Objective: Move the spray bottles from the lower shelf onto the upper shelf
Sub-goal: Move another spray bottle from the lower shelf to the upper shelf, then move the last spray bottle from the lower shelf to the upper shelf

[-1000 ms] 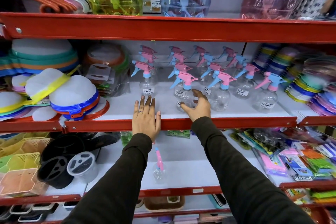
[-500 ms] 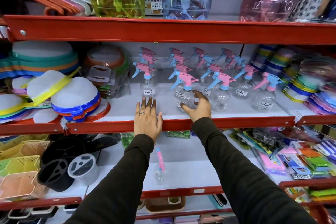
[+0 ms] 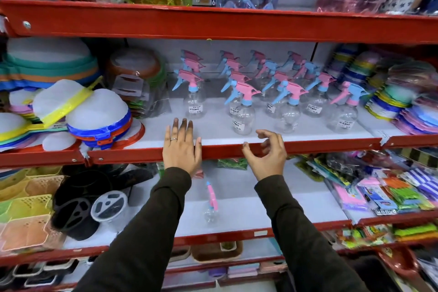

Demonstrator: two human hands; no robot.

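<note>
One spray bottle [image 3: 211, 206] is sitting alone on the lower shelf [image 3: 237, 220] while both hands are hovering empty at the upper shelf's [image 3: 284, 130] red front lip.

The lone bottle is standing upright near the middle of the lower shelf, clear-bodied with a pink and blue trigger head, between the two dark sleeves. On the upper shelf a cluster of matching spray bottles [image 3: 267, 92] is standing in rows, the nearest one [image 3: 243, 111] just beyond the right hand. The left hand [image 3: 181, 149] is lying flat, palm down, fingers [image 3: 183, 129] stretched together over the lip onto the white shelf surface, gripping nothing. The right hand [image 3: 266, 156] is curling loosely at the lip, fingers bent, thumb apart, empty and clear of the nearest bottle.
</note>
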